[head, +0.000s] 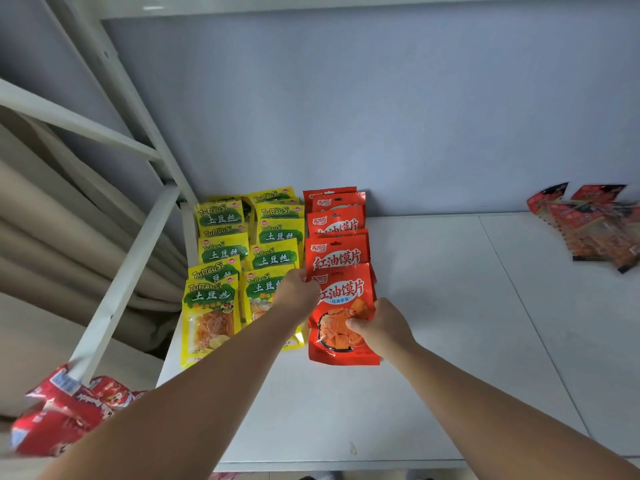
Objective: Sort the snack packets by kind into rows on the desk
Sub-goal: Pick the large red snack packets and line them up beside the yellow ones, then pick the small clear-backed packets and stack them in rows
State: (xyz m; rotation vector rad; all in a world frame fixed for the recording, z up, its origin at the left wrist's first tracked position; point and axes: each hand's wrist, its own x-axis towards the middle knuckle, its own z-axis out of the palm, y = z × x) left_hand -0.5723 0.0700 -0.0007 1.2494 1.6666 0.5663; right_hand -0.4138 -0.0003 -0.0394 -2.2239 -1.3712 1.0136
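The left hand [298,289] pinches the upper left corner of the front red packet [341,348], fingers curled over it. The right hand [379,323] holds the right edge of the same packet, thumb on the printed face and fingers wrapped behind. The packet lies at the near end of the red row [337,254], its top overlapping the packet behind. Whether it rests fully on the tabletop [450,323] cannot be told.

Step in hand, as judged: seating this packet as the front member of its row. Done well, its left edge runs just beside the yellow packets without riding onto them. Its overlap should match that of the red packets behind. The film looks slippery, so a straight upward release should avoid dragging it askew.

Two rows of yellow potato-shred packets, left yellow row [211,296] and right yellow row [273,259], fill the far left corner and run along the left edge. The left forearm crosses above the nearest packet of the right yellow row and could disturb it on withdrawal.

A loose heap of dark red packets [588,223] lies near the far right corner, well apart and apparently unsorted. Off the left edge, a red printed bag [59,417] sits low beside a white metal frame [128,271].
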